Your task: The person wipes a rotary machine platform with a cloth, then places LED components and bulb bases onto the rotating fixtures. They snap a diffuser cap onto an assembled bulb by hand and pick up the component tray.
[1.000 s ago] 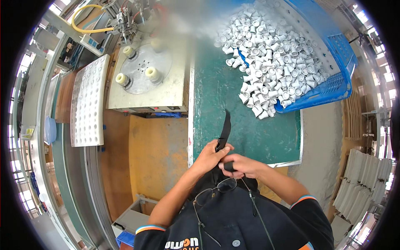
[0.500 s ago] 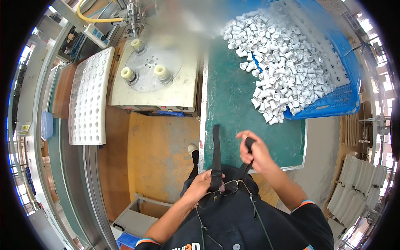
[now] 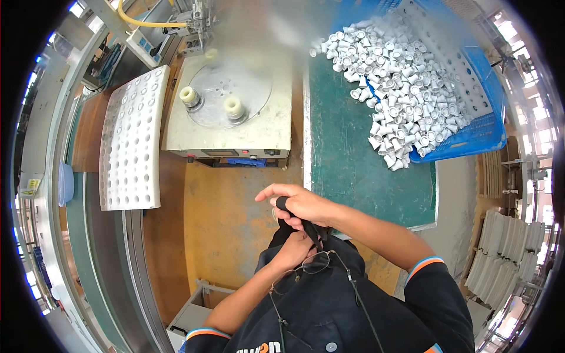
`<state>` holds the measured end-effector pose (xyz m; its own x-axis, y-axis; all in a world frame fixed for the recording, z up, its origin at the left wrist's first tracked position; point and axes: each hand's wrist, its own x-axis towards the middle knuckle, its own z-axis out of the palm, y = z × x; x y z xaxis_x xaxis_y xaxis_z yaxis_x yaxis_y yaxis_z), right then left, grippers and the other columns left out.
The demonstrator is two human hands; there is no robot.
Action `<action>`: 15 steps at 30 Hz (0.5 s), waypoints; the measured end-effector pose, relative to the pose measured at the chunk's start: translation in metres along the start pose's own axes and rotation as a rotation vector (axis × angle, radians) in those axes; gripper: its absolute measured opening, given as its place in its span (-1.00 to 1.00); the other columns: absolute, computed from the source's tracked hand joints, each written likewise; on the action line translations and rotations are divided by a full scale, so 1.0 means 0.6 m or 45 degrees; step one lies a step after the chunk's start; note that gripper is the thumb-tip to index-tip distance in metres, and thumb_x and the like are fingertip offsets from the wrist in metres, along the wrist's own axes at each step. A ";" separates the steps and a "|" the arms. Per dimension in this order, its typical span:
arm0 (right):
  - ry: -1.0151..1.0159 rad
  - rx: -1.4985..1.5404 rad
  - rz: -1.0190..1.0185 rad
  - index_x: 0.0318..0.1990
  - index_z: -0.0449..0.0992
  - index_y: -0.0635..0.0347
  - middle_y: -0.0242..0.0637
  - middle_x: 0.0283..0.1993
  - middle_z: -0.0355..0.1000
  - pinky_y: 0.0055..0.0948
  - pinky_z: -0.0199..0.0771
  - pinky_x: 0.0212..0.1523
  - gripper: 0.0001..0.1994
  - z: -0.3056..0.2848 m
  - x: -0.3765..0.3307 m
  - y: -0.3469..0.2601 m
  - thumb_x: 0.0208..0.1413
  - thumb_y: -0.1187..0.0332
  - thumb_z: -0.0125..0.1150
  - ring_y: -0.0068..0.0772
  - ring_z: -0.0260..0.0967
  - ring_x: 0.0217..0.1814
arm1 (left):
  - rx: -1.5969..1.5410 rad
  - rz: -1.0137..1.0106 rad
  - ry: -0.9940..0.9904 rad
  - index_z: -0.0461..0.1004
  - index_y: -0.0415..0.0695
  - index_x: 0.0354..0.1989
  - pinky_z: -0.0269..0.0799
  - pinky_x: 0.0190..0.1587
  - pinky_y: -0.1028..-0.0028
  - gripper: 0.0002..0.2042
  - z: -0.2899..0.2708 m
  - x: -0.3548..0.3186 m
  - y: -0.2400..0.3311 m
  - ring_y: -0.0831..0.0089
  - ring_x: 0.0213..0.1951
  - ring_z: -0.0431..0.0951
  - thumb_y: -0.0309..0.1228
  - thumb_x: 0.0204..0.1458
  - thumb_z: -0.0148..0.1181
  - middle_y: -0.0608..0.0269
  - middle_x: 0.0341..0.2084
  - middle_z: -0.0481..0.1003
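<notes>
A black strap [image 3: 310, 231] is pulled up in front of my waist. My right hand [image 3: 303, 204] is closed around one part of it, with the index finger stretched out to the left. Just below, my left hand [image 3: 296, 250] pinches the strap close to my body, its fingertips partly hidden by the fabric. A pair of glasses [image 3: 316, 263] hangs on a cord over my dark shirt, right beside the left hand.
To the right, a green table [image 3: 353, 170] bears a heap of small white cup-shaped parts [image 3: 406, 94] spilling from a blue basket [image 3: 462, 147]. Ahead stands a machine [image 3: 276, 129] with a round turntable. A white tray with holes [image 3: 130, 141] lies at left.
My right hand has swung left across my body, drawing its strap end over the left hand. The strap end that stood upright has dropped from sight. The view has shifted slightly.
</notes>
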<state>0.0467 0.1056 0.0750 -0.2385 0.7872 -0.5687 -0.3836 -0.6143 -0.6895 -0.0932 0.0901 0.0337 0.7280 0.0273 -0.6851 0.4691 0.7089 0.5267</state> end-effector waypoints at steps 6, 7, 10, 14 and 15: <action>0.042 -0.116 0.084 0.09 0.28 0.17 -0.44 -0.59 0.13 -0.55 0.18 -0.66 -0.66 0.002 0.010 0.000 0.17 0.49 -0.27 -0.62 0.08 -0.67 | 0.232 0.108 -0.218 0.43 -0.25 -0.21 0.11 -0.57 0.59 -0.81 -0.012 -0.029 0.003 0.69 -0.59 0.23 -0.38 0.12 0.04 0.44 -0.63 0.28; 0.044 -0.117 0.075 0.09 0.28 0.17 -0.44 -0.59 0.13 -0.55 0.18 -0.66 -0.66 0.016 0.012 0.000 0.17 0.49 -0.27 -0.62 0.08 -0.67 | 0.241 0.111 -0.218 0.43 -0.25 -0.21 0.11 -0.57 0.59 -0.81 -0.002 -0.028 -0.001 0.69 -0.59 0.23 -0.38 0.12 0.04 0.44 -0.63 0.28; -0.156 -0.591 0.017 0.12 0.26 0.13 -0.33 -0.50 0.26 -0.43 0.33 -0.50 -0.67 0.056 0.031 -0.013 0.19 0.38 -0.09 -0.49 0.25 -0.53 | 0.354 0.078 -0.019 0.43 -0.24 -0.21 0.12 -0.55 0.62 -0.76 0.032 -0.009 -0.004 0.71 -0.57 0.23 -0.28 0.15 0.06 0.42 -0.58 0.34; 0.204 -0.841 -0.585 0.20 0.19 0.13 0.01 -0.03 0.33 -0.28 0.33 0.03 -0.44 -0.007 0.007 0.031 0.06 0.23 0.21 -0.15 0.27 0.09 | 0.034 0.005 -0.247 0.45 -0.22 -0.20 0.15 -0.50 0.65 -0.68 0.009 -0.017 -0.029 0.67 -0.59 0.23 -0.19 0.22 -0.09 0.44 -0.63 0.31; 0.238 -0.921 -0.565 0.22 0.17 0.13 0.07 0.06 0.30 -0.32 0.29 0.10 -0.42 -0.057 -0.005 0.064 0.07 0.20 0.21 -0.15 0.26 0.14 | 0.045 0.003 -0.238 0.45 -0.22 -0.20 0.15 -0.50 0.65 -0.68 0.013 -0.030 -0.025 0.67 -0.59 0.23 -0.19 0.22 -0.09 0.44 -0.63 0.31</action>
<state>0.0634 0.0776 0.0348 -0.0261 0.9795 -0.2000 0.2699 -0.1857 -0.9448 -0.1095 0.0735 0.0425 0.8079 -0.1051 -0.5799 0.4821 0.6838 0.5477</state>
